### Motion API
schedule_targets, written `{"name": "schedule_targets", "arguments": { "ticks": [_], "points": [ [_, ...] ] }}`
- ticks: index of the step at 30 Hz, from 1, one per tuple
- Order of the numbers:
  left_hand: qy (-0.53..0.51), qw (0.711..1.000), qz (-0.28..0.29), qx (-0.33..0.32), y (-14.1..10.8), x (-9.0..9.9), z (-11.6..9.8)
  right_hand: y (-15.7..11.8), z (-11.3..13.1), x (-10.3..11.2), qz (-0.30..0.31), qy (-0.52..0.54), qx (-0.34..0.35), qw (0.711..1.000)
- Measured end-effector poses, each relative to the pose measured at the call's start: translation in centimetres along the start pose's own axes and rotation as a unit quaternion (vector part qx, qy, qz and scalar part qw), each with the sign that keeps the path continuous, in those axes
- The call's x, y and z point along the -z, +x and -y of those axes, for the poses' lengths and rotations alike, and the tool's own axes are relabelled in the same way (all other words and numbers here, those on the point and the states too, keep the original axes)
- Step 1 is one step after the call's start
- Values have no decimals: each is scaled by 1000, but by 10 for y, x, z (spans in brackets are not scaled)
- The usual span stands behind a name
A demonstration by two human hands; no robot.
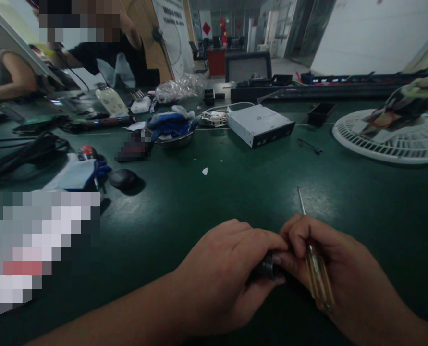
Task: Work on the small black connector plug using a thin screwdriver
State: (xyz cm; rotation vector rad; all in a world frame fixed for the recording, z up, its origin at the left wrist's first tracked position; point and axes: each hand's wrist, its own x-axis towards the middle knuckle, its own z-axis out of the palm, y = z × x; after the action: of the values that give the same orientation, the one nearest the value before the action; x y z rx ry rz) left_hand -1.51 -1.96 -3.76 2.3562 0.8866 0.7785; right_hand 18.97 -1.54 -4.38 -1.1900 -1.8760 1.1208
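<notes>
My left hand (235,264) is closed round a small dark part (267,266) with a rounded edge; most of it is hidden by the fingers, so its kind does not show. My right hand (329,259) holds a screwdriver (318,278) with a clear yellowish handle lying along the palm. Its thin metal shaft points away from me and up, free of the dark part. The thumb and fingertips of the right hand meet the left fingers at the dark part. Both hands are above the green tabletop (185,206), near its front.
A silver optical drive (259,122) lies ahead, with a white fan grille (390,139) at right. Left of centre are a metal bowl (177,139) holding blue gloves (170,122), a black mouse (123,179) and cables (30,154). Two people sit beyond at far left.
</notes>
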Motion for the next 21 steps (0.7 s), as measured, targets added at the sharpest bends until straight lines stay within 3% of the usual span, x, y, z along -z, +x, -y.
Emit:
{"name": "schedule_targets", "arguments": {
  "ticks": [9,21],
  "points": [
    [-35,998,45,-2,1,4,-4,-4,0,0,-1,-27,31,999],
    [-20,998,49,-26,0,4,-3,-5,2,0,61,63,64,994]
  ]
}}
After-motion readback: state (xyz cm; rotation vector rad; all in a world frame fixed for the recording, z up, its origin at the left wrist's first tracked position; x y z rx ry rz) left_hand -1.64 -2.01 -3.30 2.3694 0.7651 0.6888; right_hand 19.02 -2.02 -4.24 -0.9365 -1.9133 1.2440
